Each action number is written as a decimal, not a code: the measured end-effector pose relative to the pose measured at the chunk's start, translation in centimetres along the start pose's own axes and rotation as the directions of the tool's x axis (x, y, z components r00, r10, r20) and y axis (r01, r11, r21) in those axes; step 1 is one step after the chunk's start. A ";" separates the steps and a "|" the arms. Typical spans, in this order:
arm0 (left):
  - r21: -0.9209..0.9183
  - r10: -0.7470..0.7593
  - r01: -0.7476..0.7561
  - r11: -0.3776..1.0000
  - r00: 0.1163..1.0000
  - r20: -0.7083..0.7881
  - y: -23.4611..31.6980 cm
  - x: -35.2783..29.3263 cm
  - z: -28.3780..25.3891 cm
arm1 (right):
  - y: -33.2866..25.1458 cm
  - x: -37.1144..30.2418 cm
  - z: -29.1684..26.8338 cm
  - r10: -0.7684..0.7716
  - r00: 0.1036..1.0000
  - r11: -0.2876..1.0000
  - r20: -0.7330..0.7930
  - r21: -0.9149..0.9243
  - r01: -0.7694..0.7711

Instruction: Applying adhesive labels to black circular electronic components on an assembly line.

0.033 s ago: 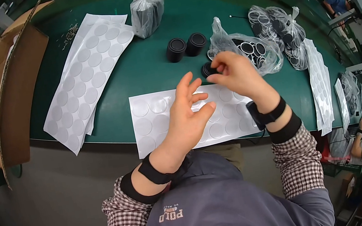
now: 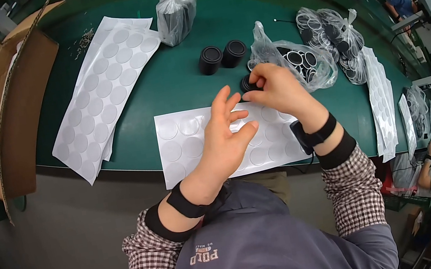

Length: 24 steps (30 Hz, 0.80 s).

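Note:
A white sheet of round stickers (image 2: 171,151) lies along the front edge of the green table. Over its middle hovers my left hand (image 2: 226,139), fingers spread and holding nothing. Beyond the sheet, my right hand (image 2: 281,88) pinches a small stack of black discs (image 2: 247,84) between thumb and fingers. Part of that stack is hidden by the hand, so I cannot tell whether one disc or several are gripped. Two taller stacks of black discs, a left one (image 2: 210,60) and a right one (image 2: 234,53), stand upright just behind it.
An open clear bag of black discs and white rings (image 2: 302,63) sits right of my right hand, with fuller bags (image 2: 340,42) behind. More sticker sheets (image 2: 96,107) lie left; others (image 2: 381,105) lie right. A tied bag (image 2: 177,18) stands far back. A cardboard box (image 2: 30,112) borders the left.
My right hand and wrist have shifted very slightly left, still at the small stack. The left hand holds its place.

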<state>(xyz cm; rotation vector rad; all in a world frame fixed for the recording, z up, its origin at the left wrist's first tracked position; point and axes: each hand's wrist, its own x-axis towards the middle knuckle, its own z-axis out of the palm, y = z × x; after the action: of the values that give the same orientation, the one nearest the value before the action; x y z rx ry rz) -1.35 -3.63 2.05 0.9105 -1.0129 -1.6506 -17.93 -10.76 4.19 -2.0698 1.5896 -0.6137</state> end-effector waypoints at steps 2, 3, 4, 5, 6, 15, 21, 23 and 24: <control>0.004 -0.011 0.011 1.000 1.000 -0.014 -0.7 0.6 0.1 | 0.5 0.6 0.7 -0.005 0.996 0.995 0.087 -0.097 0.014; 0.029 -0.004 0.004 1.000 1.000 -0.008 -0.9 0.8 0.0 | 0.9 0.7 0.7 0.048 0.993 0.999 0.103 -0.026 -0.045; 0.054 0.002 -0.002 0.999 1.000 0.000 -1.1 1.0 0.0 | 1.2 0.8 0.7 0.101 0.987 0.993 0.123 0.042 -0.107; 0.078 0.008 -0.008 0.997 1.000 0.008 -1.4 1.1 0.0 | 1.5 0.8 0.7 0.153 0.977 0.980 0.146 0.108 -0.170; 0.076 0.005 -0.006 0.997 1.000 0.003 -1.5 1.3 0.1 | 1.6 0.9 0.8 0.153 0.976 0.980 0.153 0.107 -0.170; 0.235 -0.071 0.050 0.971 0.994 0.081 -2.6 3.5 0.4 | 2.4 0.8 1.1 -0.015 0.997 0.997 0.071 0.078 0.010; 0.107 -0.171 0.164 0.981 0.984 0.059 -1.7 3.3 0.5 | 2.0 -0.1 1.1 0.049 0.997 0.991 -0.064 0.128 -0.040; -0.010 -0.182 0.182 0.983 0.983 0.017 -1.1 3.2 0.6 | 1.1 -0.9 1.0 -0.041 0.994 0.995 -0.100 0.085 0.050; -0.125 -0.198 0.194 0.973 0.980 -0.017 -0.6 3.0 0.6 | 0.3 -1.5 1.0 -0.127 0.982 0.990 -0.138 0.039 0.134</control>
<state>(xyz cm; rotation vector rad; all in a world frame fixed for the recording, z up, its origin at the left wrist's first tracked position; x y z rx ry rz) -2.85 -6.27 1.37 0.9742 -0.8125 -1.8374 -17.93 -9.30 3.14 -2.1495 1.5030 -0.8463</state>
